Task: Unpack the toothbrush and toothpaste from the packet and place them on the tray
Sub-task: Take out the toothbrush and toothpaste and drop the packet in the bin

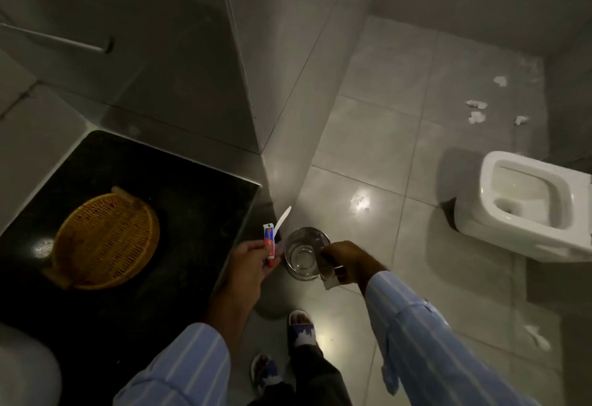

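The left hand (253, 261) closes its grip around a small red, white and blue toothpaste tube (269, 242) and a white plastic toothbrush (283, 219), both unpacked, long axes pointing up and away to the right. The round woven yellow-brown tray (102, 239) lies on the black bench (179, 187), well apart to this hand's left. The right hand (347, 258), farther off, pinches the emptied silvery packet (328, 272) above a round metal bin (302, 253).

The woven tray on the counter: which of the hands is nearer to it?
Left. The left hand, holding the toothpaste and toothbrush, is just past the counter's edge from the woven tray; the right hand holds the packet farther away, over the bin.
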Demonstrator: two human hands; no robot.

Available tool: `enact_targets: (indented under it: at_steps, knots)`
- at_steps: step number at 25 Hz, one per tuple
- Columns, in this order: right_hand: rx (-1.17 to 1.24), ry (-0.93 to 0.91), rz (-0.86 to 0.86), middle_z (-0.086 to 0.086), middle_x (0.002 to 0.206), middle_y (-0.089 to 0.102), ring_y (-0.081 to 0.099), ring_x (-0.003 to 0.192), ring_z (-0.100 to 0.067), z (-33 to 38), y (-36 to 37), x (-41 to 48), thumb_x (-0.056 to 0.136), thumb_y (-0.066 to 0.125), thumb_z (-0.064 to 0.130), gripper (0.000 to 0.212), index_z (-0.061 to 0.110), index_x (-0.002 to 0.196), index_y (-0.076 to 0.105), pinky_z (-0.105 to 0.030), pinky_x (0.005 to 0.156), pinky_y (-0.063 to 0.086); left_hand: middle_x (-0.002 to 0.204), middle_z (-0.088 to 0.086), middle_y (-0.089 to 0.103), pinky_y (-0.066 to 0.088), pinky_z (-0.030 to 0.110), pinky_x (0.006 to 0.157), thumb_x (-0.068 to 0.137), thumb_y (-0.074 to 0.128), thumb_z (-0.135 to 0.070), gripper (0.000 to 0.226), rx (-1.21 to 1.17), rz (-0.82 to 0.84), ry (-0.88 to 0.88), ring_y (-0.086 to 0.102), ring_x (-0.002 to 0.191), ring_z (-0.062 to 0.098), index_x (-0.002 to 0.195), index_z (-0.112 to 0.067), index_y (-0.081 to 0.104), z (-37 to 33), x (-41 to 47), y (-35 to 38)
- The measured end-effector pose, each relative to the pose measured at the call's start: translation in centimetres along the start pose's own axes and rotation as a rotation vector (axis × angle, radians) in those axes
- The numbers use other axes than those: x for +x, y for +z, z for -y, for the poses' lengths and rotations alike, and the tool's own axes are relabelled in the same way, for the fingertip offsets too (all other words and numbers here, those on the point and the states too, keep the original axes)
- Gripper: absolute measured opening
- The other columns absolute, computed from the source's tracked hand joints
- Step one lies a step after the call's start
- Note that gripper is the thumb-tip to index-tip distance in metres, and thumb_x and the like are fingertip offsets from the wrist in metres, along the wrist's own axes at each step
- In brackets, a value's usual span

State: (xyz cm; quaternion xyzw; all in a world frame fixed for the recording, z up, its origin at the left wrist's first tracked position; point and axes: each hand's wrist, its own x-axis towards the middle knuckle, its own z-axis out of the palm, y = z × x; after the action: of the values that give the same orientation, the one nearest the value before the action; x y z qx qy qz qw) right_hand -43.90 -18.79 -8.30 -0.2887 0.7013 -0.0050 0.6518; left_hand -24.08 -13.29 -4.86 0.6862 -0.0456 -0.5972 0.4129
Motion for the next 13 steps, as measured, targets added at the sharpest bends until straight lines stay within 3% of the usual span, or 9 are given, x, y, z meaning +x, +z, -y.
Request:
enact_targets:
  at_steps: [5, 8, 11, 13]
  knots:
    - [0.048, 0.074, 0.025, -0.017, 0.100, 0.067, 0.064, 0.079, -0.027, 0.7, -0.1, 4.3, 0.087, 0.060, 0.022, 0.030, 0.004, 0.111, 0.062, -0.030, 0.058, 0.052, 0.113, 0.022, 0.067, 0.059, 0.033, 0.076, 0.093, 0.058, 0.001, 0.024, -0.031, -0.023, -0.007, 0.070, 0.097, 0.029, 0.117, 0.005, 0.059, -0.2, 1.8, 0.3]
    - [0.080, 0.095, 0.047, -0.014, 0.087, 0.066, 0.065, 0.073, -0.026, 1.0, -1.1, 5.9, 0.086, 0.065, 0.037, 0.035, 0.006, 0.102, 0.063, -0.033, 0.064, 0.055, 0.111, 0.020, 0.067, 0.059, 0.035, 0.080, 0.093, 0.057, 0.002, 0.024, 0.002, -0.058, -0.001, 0.068, 0.102, 0.032, 0.117, 0.004, 0.059, -0.7, 2.6, 0.5]
    - [-0.288, -0.043, -0.047, -0.012, 0.085, 0.071, 0.067, 0.071, -0.026, 1.5, -2.3, 6.8, 0.084, 0.060, 0.056, 0.045, 0.012, 0.084, 0.066, -0.035, 0.069, 0.055, 0.110, 0.019, 0.068, 0.059, 0.041, 0.085, 0.091, 0.060, 0.001, 0.021, 0.139, -0.124, -0.005, 0.069, 0.101, 0.031, 0.112, 0.001, 0.060, -1.3, 3.1, 0.7]
    - [-0.463, -0.214, -0.102, -0.012, 0.096, 0.075, 0.071, 0.084, -0.027, 3.0, -2.6, 5.8, 0.087, 0.057, 0.054, 0.044, 0.013, 0.090, 0.071, -0.039, 0.082, 0.059, 0.108, 0.018, 0.069, 0.060, 0.038, 0.078, 0.090, 0.063, -0.001, 0.015, 0.266, -0.157, 0.017, 0.070, 0.093, 0.027, 0.105, -0.005, 0.061, -2.1, 3.2, 0.9]
